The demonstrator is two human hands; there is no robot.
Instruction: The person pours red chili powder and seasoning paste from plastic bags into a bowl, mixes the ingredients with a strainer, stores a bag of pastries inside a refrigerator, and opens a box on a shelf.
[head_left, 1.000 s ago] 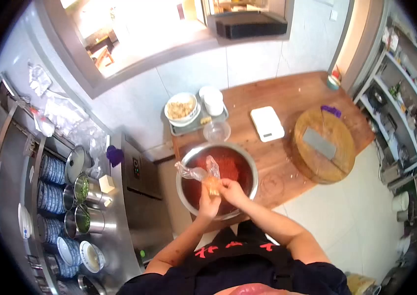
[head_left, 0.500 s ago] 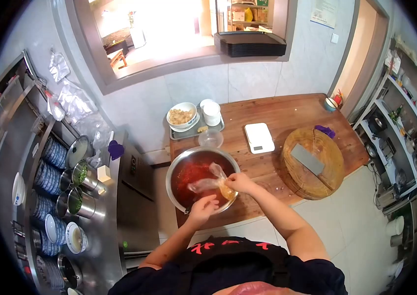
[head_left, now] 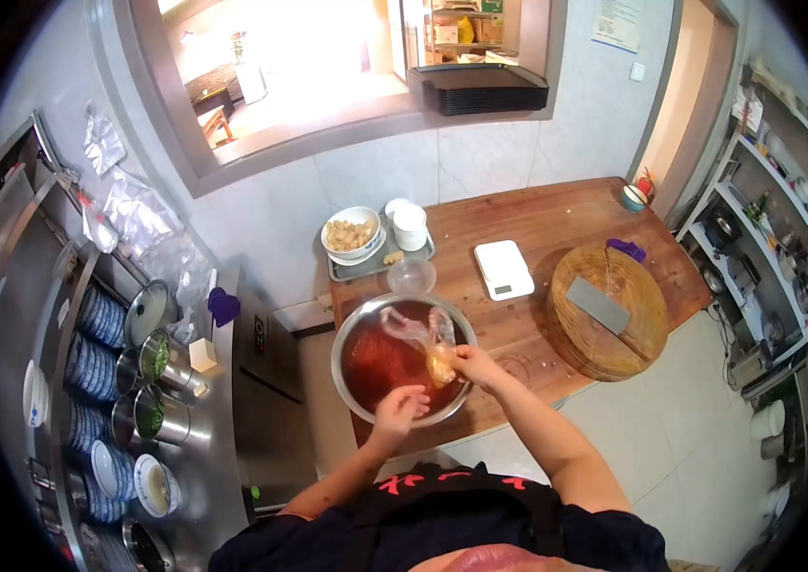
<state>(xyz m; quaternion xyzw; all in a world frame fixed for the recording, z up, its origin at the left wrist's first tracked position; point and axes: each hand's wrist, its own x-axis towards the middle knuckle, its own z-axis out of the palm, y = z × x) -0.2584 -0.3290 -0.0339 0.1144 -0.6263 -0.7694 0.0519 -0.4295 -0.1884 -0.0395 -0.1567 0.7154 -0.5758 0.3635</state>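
Observation:
A large steel bowl of red sauce stands at the table's front left edge. Over its right side, my right hand grips a clear plastic bag with something yellowish bunched in its lower part. The bag's loose ends spread above the sauce. My left hand is at the bowl's near rim, fingers loosely extended and holding nothing visible. Just behind the bowl sits a clear plastic tub.
A tray carries a bowl of pale chunks and stacked white bowls. A white scale lies mid-table. On the round chopping block rests a cleaver. Steel pots stand on the left counter.
The bag's ends have swung and now spread upward over the bowl. My left hand's fingers have moved slightly away from the bag. The camera view has shifted slightly.

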